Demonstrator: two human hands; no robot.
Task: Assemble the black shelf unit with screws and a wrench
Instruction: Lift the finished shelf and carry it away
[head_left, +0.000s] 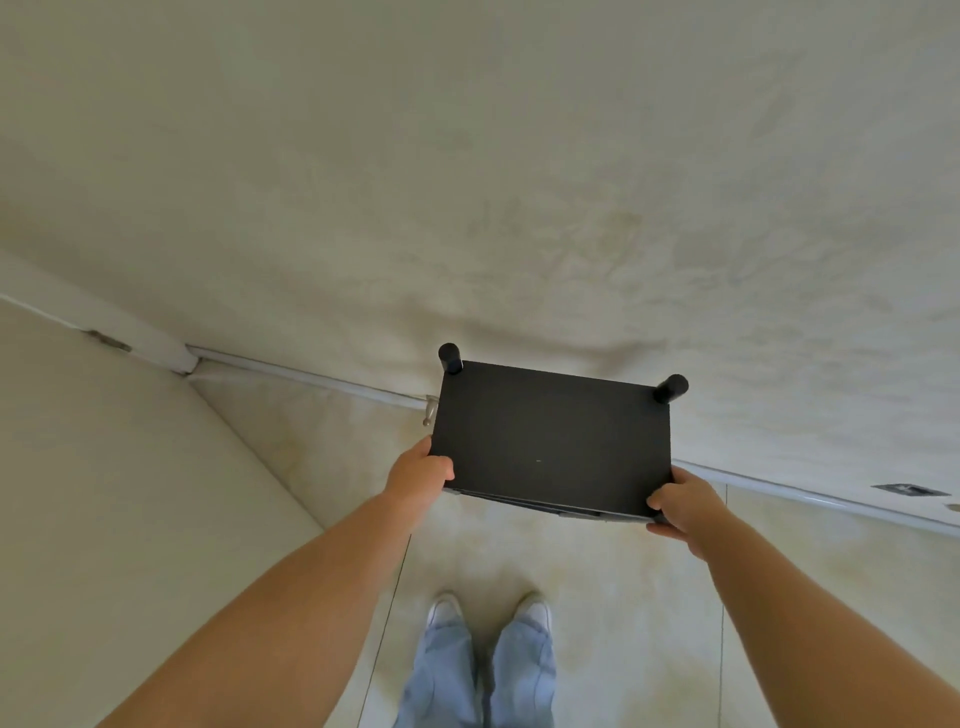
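Now both hands grip black shelf unit (550, 441) — left hand (420, 474), right hand (684, 506).

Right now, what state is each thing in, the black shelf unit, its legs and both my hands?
Black rectangular shelf unit: held off the floor near the wall, flat panel facing the camera.
Black cylindrical legs: two visible at the far corners, attached, pointing away from the panel.
Left hand: grips the near left corner.
Right hand: grips the near right corner.
Pale tiled floor: bare below the shelf.
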